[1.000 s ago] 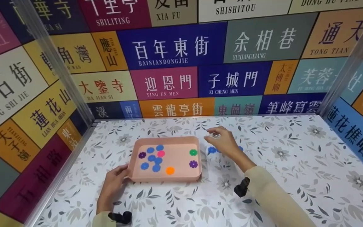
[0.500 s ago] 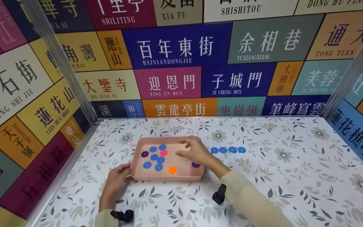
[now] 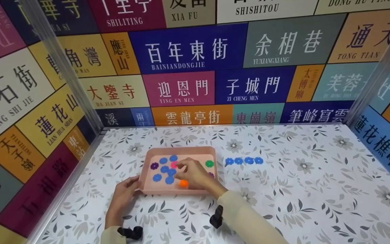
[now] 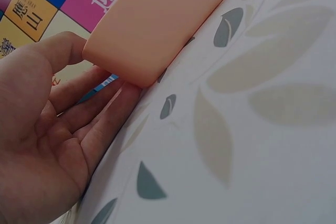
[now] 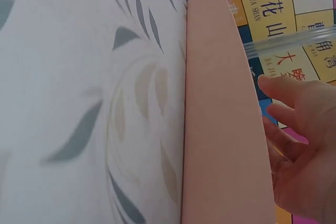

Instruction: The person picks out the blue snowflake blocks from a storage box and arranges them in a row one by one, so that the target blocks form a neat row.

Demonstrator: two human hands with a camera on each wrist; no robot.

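Observation:
A shallow pink tray on the table holds flower-shaped plastic discs. Most are blue discs toward its left side, with a pink disc among them and a purple disc at the left. An orange disc lies near the front and a green disc at the right. My left hand holds the tray's front left corner, thumb at the rim and fingers low against the outside. Over the tray, my right hand reaches with parted, bent fingers beside the pink and blue discs, holding nothing visible.
Right of the tray, several blue discs lie in a straight row on the floral tabletop. Sign-printed walls close in the back and sides, with clear corner strips where they meet.
My right hand has moved left from above the row of blue discs, across the tray's right side, to its middle. My left hand has stayed at the tray's corner.

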